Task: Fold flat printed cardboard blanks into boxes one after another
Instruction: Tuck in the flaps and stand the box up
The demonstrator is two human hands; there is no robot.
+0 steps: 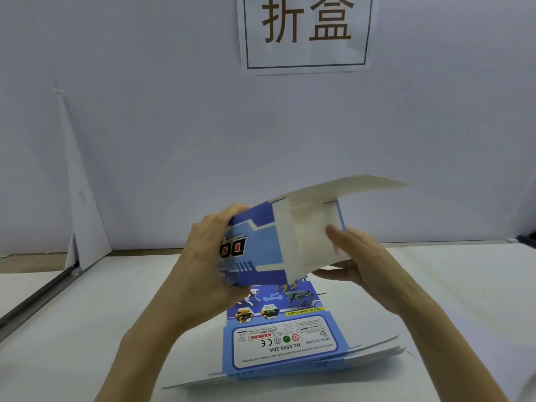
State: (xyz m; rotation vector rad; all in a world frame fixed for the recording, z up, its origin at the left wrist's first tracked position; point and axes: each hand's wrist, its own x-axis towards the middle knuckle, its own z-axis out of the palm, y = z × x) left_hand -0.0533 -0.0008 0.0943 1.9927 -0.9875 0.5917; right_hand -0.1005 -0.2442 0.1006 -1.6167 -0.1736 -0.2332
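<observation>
Two bare forearms enter from the lower edge and meet above the middle of the surface (87,329). Between them, flat on the surface, lies a stack of printed blanks (278,343). The top sheet is blue and white, with robot dog pictures and a warning label that reads upside down from this view. White edges of the lower sheets fan out to the right.

The box (255,245) is held in the air above the far end of the stack, clear of it, and is partly formed. Its blue printed side faces the camera. The right end stands open and shows the white inside, and one long flap (348,187) sticks out up and to the right.

The left hand (203,256) grips the left end of the box, fingers curled round it. The right hand (359,265) pinches a white panel at the open end, with fingers on its inner face and the thumb below.

Behind, a pale wall (174,126) carries a paper sign (306,30) with two large characters.
</observation>
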